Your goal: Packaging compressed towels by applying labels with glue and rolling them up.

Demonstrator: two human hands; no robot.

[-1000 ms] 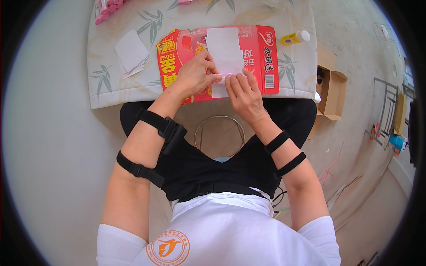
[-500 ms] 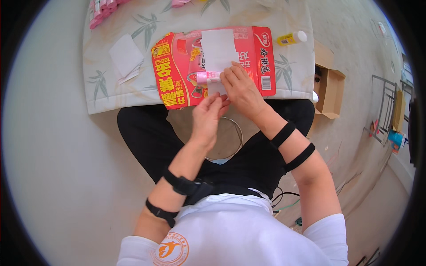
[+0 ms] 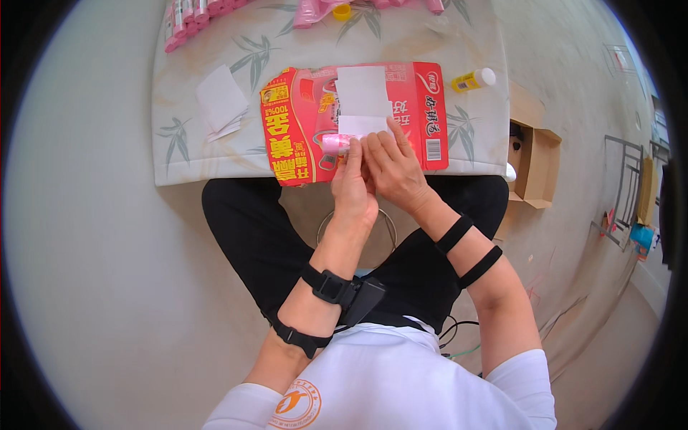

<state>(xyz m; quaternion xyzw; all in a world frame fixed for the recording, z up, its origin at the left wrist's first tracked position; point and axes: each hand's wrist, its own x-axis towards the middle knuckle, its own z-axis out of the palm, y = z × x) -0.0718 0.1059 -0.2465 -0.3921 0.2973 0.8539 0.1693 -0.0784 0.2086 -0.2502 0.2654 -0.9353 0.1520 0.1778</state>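
A small pink roll, perhaps rolled plastic bags, lies crosswise at the near edge of a red and yellow cardboard sheet. White paper stretches away from the roll over the sheet and has a fold or overlapping edge across it. My left hand comes from below, its thumb and fingers closed on the roll. Bent over the roll's right end is my right hand, with fingers curled onto it and one finger reaching along the paper's edge. The fingers hide the roll's right part.
Loose white papers lie at left on the patterned tablecloth. A yellow glue stick with a white cap lies at right. Several pink rolls, a yellow cap and a pink bag are at the back. A cardboard box stands right of the table.
My left hand has moved up onto the roll, and my right hand has curled down over its right end. The whole view has shifted slightly.
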